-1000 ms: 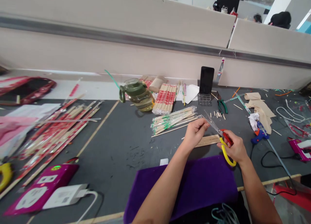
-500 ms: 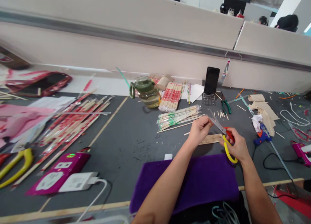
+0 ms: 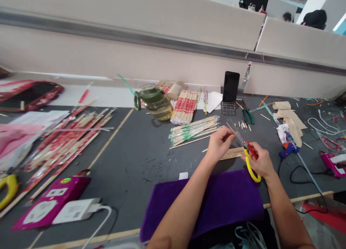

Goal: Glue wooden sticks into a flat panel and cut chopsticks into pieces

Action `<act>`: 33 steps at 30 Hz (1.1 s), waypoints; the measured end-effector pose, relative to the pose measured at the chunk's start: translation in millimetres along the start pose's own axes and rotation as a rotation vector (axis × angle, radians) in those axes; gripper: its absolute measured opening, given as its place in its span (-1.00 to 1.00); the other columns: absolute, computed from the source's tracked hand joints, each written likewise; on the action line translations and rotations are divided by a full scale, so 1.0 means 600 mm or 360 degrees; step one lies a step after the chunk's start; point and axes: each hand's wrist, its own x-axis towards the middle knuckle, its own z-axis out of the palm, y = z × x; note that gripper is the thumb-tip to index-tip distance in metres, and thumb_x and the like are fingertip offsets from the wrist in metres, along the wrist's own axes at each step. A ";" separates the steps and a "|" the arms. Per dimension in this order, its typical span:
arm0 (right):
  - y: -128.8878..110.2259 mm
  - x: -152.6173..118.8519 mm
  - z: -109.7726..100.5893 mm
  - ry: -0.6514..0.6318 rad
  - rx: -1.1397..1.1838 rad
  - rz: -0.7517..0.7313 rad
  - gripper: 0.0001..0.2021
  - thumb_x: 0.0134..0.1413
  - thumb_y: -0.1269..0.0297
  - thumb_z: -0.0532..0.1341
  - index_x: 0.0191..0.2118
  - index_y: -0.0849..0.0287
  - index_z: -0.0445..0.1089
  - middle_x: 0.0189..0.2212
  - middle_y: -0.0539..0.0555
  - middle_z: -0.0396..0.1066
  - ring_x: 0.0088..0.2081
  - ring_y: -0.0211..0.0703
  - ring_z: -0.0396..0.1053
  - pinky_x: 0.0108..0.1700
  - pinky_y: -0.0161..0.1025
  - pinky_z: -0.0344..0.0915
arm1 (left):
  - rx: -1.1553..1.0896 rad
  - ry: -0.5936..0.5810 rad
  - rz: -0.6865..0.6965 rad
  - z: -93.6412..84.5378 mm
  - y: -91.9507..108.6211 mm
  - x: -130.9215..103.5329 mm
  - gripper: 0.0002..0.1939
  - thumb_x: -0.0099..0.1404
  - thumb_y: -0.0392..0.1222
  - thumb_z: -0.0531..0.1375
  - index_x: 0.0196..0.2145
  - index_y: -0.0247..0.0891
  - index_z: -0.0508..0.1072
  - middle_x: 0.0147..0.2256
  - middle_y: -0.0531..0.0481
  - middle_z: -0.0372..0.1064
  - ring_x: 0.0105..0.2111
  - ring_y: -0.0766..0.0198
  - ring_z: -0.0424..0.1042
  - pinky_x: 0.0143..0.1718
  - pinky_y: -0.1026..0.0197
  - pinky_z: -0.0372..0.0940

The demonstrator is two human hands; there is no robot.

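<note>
My right hand [image 3: 261,159] grips a pair of scissors [image 3: 250,164] by its handles, one red and one yellow. The blades slant up and to the left, a little apart. Close beside the blades, my left hand [image 3: 221,142] is closed in a pinch; whatever sits between the fingertips is too small to make out. Beneath the hands, a row of thin wooden sticks [image 3: 231,153] lies side by side on the grey table. A purple cloth [image 3: 173,202] is spread under my forearms.
Green-marked wrapped chopsticks [image 3: 194,129] lie left of my hands, with a red-wrapped bundle [image 3: 185,106] and a glass teapot [image 3: 155,103] behind. A phone [image 3: 230,87] stands on a wire holder near green-handled pliers [image 3: 246,114]. Rightward is a blue glue gun [image 3: 288,149]; leftward, a purple power strip [image 3: 54,202].
The view has shifted slightly, so the table things sit a little further left. Both hands keep nearly the same pose, with the scissors still in the right one.
</note>
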 end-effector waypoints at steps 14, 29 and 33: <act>0.006 0.003 -0.001 0.0158 -0.0148 -0.0214 -0.50 0.08 0.09 0.33 0.11 0.16 0.35 -0.20 0.14 0.48 -0.33 -0.13 0.41 -0.22 -0.21 0.43 | 0.0027 -0.0094 0.0073 0.005 0.002 -0.005 -0.81 0.30 -0.23 0.16 -0.37 -0.26 0.58 -0.52 0.03 0.44 -0.48 0.30 0.37 -0.38 0.28 0.28; -0.004 -0.002 0.000 0.0134 -0.0171 -0.0210 -0.57 0.14 0.07 0.29 0.07 0.15 0.36 -0.38 0.01 0.38 -0.49 -0.23 0.25 -0.34 -0.25 0.34 | -0.0172 -0.0031 -0.0130 0.008 0.005 -0.008 -0.84 0.26 -0.15 0.26 -0.42 -0.28 0.51 -0.49 0.01 0.41 -0.49 0.32 0.33 -0.45 0.31 0.23; 0.002 0.003 0.006 0.0103 -0.0152 -0.0217 -0.55 0.19 0.13 0.25 0.14 0.17 0.30 -0.24 0.11 0.43 -0.37 -0.16 0.35 -0.23 -0.21 0.40 | -0.0014 0.0027 -0.0039 0.009 0.007 -0.006 -0.85 0.26 -0.23 0.21 -0.45 -0.27 0.52 -0.53 0.06 0.38 -0.51 0.34 0.29 -0.45 0.31 0.17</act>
